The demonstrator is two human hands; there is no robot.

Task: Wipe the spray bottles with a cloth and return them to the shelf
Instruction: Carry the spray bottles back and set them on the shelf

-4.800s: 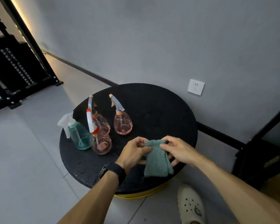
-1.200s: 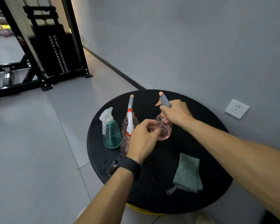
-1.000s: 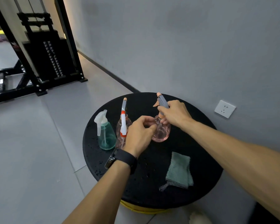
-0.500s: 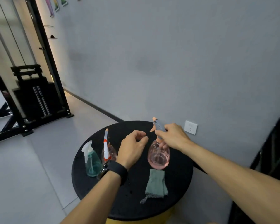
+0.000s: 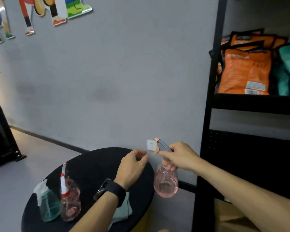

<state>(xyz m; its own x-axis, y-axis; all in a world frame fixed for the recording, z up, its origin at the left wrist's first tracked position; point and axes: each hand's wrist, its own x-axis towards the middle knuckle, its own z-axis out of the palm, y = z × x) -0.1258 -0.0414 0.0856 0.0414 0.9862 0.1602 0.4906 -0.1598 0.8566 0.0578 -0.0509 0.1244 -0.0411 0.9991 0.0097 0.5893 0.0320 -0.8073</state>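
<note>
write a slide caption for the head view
Right hand carries a pink spray bottle off the round table toward the shelf.

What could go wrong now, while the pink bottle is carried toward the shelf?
1. The right hand holds the pink bottle only by its neck, off the table; it might slip.
2. The left hand holds nothing, so nothing supports the bottle below.
3. The black shelf post is near; the bottle may knock it.

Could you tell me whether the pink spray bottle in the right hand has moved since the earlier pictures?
Yes: the pink spray bottle is lifted off the round table, rightward toward the shelf.
</note>
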